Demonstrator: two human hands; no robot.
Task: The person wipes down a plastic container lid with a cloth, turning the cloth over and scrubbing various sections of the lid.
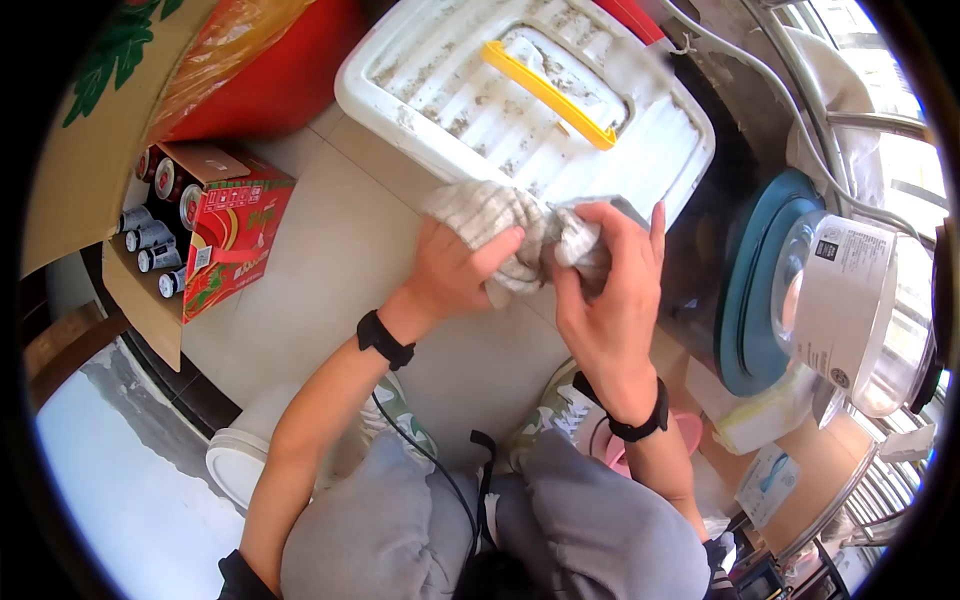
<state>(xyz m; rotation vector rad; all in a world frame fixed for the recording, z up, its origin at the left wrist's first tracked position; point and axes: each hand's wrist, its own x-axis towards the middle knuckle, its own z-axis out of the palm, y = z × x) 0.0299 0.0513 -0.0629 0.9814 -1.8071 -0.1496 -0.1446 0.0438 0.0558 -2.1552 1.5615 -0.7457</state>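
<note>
A crumpled, striped grey-white cloth (493, 222) is bunched between my two hands, above the floor and near the front edge of a white plastic storage box. My left hand (455, 265) is closed round the cloth's left part, its thumb lying over the top. On the other side, my right hand (615, 285) pinches the cloth between thumb and fingers, with one finger sticking up. Just beyond stands the box, whose lid (440, 75) is ribbed and spotted with brown dirt. A yellow handle (550, 95) crosses the lid.
To the left, a red carton (238, 235) holds several cans and bottles, beside a red container (265, 75). At right are a blue-green round lid (765, 280) and a labelled clear container (845, 300). A white bucket (238, 465) and a pink basin (685, 432) flank my legs.
</note>
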